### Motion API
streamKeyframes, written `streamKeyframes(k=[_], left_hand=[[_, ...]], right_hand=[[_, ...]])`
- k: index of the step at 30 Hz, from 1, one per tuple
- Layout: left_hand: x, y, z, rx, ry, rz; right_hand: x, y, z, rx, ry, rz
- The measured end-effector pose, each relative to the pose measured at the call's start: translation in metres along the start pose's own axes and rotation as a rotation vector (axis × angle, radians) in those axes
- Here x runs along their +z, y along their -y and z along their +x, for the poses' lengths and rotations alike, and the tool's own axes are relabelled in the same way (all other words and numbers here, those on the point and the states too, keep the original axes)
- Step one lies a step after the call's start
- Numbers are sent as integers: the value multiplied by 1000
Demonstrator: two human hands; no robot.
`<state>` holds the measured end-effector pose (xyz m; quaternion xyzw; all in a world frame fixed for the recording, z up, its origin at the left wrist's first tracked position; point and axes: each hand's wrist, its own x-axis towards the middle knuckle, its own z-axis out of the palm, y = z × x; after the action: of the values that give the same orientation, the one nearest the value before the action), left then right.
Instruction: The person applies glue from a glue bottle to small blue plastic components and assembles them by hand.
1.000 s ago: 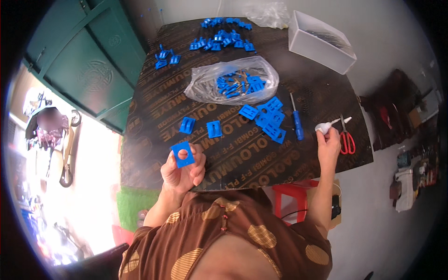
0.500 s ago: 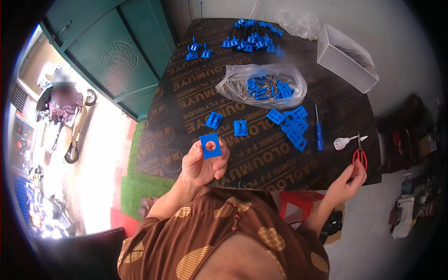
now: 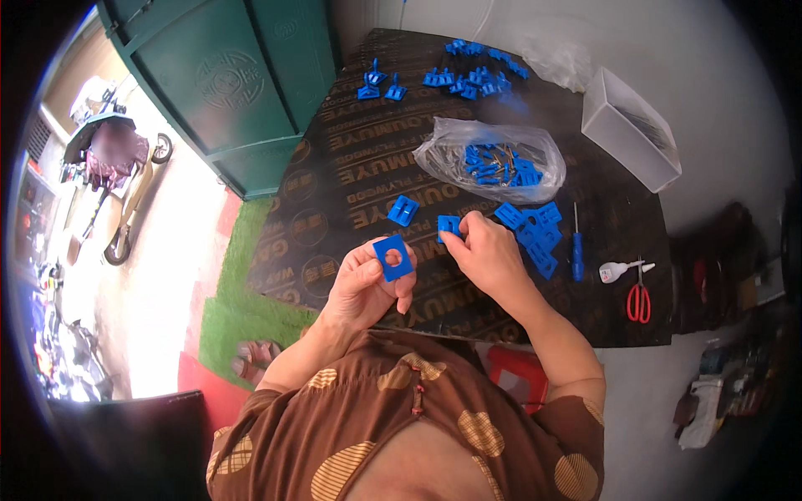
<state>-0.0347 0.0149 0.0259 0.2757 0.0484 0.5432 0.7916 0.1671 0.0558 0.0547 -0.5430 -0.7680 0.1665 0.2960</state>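
Note:
My left hand is closed on a blue square plate with a round hole, held upright above the near part of the table. To its right my right hand pinches a blue slotted piece between thumb and fingers. That piece is at the tabletop; whether it is lifted I cannot tell. Another blue slotted piece lies just beyond my left hand. Right of my right hand is a loose pile of flat blue plates.
A clear plastic bag of blue parts and screws lies mid-table on the dark plywood table. A blue screwdriver, a white glue bottle and red-handled scissors lie right. Farther back are blue assemblies and a white box.
My right hand has left the red-handled scissors, moved left across the table and taken hold of a blue slotted piece. My left hand still holds the holed plate, now tilted.

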Motion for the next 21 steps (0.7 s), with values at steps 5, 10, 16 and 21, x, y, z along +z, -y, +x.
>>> streamKeyframes(k=[5,10,16,21], left_hand=[[4,-1,1,22,-80,78],[-1,-2,3,16,-64,41],[-4,-4,1,32,-72,34],[-5,-6,1,34,-51,35]], right_hand=[[14,1,15,56,107,-322],[17,-1,16,69,77,-291],[18,-6,27,13,72,-290],[22,4,38,31,78,-382]])
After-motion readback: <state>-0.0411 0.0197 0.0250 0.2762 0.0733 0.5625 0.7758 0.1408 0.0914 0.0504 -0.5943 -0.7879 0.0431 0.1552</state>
